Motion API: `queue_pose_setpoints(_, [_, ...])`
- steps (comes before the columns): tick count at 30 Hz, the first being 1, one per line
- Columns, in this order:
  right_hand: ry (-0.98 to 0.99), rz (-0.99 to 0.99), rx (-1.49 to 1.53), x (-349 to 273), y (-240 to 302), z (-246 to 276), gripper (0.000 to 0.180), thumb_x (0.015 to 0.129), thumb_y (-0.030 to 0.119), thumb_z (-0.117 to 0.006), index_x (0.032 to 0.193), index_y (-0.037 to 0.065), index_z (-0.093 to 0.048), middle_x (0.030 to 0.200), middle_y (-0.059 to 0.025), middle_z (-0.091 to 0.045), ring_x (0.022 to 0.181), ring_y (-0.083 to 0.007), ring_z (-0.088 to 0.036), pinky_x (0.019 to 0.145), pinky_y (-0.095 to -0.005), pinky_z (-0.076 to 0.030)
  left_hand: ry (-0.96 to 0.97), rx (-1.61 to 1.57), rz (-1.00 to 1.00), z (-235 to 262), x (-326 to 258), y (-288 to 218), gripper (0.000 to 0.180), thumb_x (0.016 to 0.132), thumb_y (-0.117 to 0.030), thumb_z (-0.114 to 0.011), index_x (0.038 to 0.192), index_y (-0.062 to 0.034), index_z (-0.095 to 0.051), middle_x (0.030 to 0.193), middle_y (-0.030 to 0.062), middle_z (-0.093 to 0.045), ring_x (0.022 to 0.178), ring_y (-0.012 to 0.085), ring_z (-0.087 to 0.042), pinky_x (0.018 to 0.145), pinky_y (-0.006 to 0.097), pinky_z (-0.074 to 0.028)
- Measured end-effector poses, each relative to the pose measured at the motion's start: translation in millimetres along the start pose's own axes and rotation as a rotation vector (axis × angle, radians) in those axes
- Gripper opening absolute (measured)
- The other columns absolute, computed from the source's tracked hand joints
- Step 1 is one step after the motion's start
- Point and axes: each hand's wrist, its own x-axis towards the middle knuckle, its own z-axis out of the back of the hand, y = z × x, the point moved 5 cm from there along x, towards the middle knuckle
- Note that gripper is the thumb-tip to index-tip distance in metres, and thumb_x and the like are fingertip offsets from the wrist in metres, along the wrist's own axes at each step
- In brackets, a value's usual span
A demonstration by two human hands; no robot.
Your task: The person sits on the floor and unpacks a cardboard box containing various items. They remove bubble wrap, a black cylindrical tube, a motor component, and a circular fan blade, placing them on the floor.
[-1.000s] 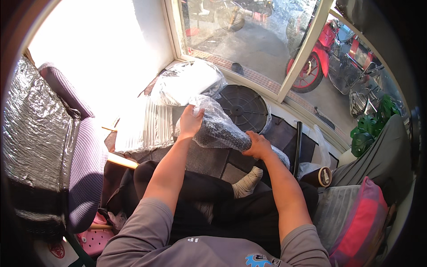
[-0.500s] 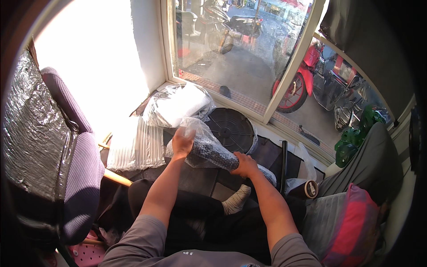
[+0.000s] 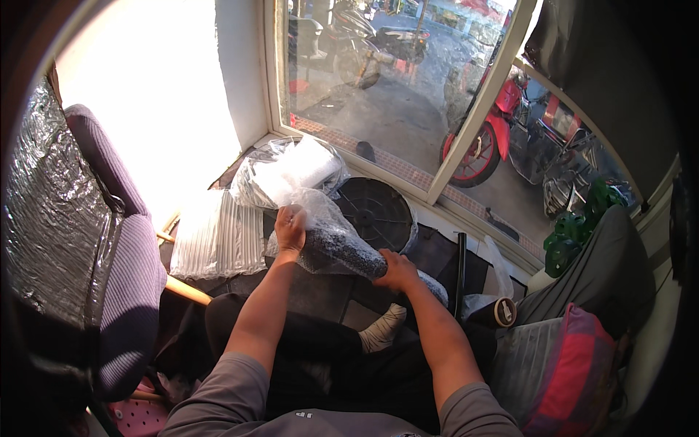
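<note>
A long dark item in clear bubble wrap (image 3: 336, 244) slants across in front of me, over the dark floor tiles. What lies inside the wrap cannot be made out. My left hand (image 3: 290, 229) is closed on the loose wrap at the upper left end. Around the lower right end, the fingers of my right hand (image 3: 397, 271) are wrapped. A white plastic bundle (image 3: 291, 171) lies just beyond my left hand. The round black disc (image 3: 375, 213) behind the bubble wrap is partly covered by it.
Flat ribbed packs (image 3: 220, 234) lie at left, beside a purple cushioned chair (image 3: 131, 266). On the right are a black tube (image 3: 460, 277), a dark roll (image 3: 504, 312) and a red-and-grey cushion (image 3: 571, 364). A glass window (image 3: 386, 87) borders the far side; motorbikes stand outside.
My left hand, blurred before, now shows sharply, a little further left and slightly lower on the wrap. My right hand keeps its hold at the other end.
</note>
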Motion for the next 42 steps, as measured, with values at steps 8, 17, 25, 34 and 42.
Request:
queue_pose_setpoints(8, [-0.019,0.0,0.004,-0.7,1.7,2.3,0.108,0.069,0.052,-0.094,0.162,0.022,-0.048,0.149,-0.0161,-0.064,0.136,-0.043,-0.061,0.115,-0.0536,-0.051,-0.002,0.107,-0.027,1.5,0.5,-15.9,0.018,0.096,-0.02,-0.076,0.102,-0.0033,-0.08,0.107,0.0107,-0.074,0.103,0.0264,-0.073,0.096,0.036,-0.055])
queue_pose_setpoints(17, [-0.014,0.006,-0.017,-0.4,2.7,2.3,0.103,0.073,0.052,-0.093,0.161,0.024,-0.047,0.149,-0.0148,-0.063,0.137,-0.0414,-0.061,0.115,-0.0534,-0.051,-0.004,0.06,0.101,-0.6,3.1,-9.4,0.017,0.094,-0.018,-0.073,0.1,-0.0039,-0.081,0.105,0.0121,-0.077,0.103,0.0279,-0.073,0.094,0.038,-0.056])
queue_pose_setpoints(25, [-0.02,0.016,-0.013,0.3,-0.3,0.4,0.102,0.073,0.05,-0.091,0.161,0.024,-0.046,0.148,-0.015,-0.063,0.138,-0.042,-0.06,0.114,-0.053,-0.051,0.02,-0.052,0.266,-1.7,5.8,-21.1,0.018,0.092,-0.015,-0.075,0.106,-0.0034,-0.078,0.113,0.0153,-0.073,0.113,0.0308,-0.069,0.099,0.042,-0.053])
queue_pose_setpoints(34, [0.029,-0.124,-0.118,-1.3,9.1,7.1,0.117,0.069,0.054,-0.096,0.168,0.027,-0.04,0.168,-0.0126,-0.044,0.153,-0.0448,-0.043,0.124,-0.0706,-0.035,1.04,-0.793,-0.405,-40.1,-153.7,-381.2,0.067,0.092,-0.035,-0.091,0.139,0.0045,-0.064,0.14,0.021,-0.066,0.132,0.0359,-0.065,0.112,0.046,-0.051])
queue_pose_setpoints(42, [0.051,-0.181,-0.076,-28.2,2.7,9.9,0.118,0.076,0.056,-0.094,0.173,0.028,-0.034,0.175,-0.0133,-0.038,0.157,-0.0469,-0.04,0.126,-0.0655,-0.037,1.422,-1.449,-0.63,0.1,-300.9,-562.8,0.049,0.107,-0.032,-0.071,0.144,-0.0008,-0.064,0.132,0.0223,-0.07,0.119,0.0431,-0.068,0.1,0.05,-0.056])
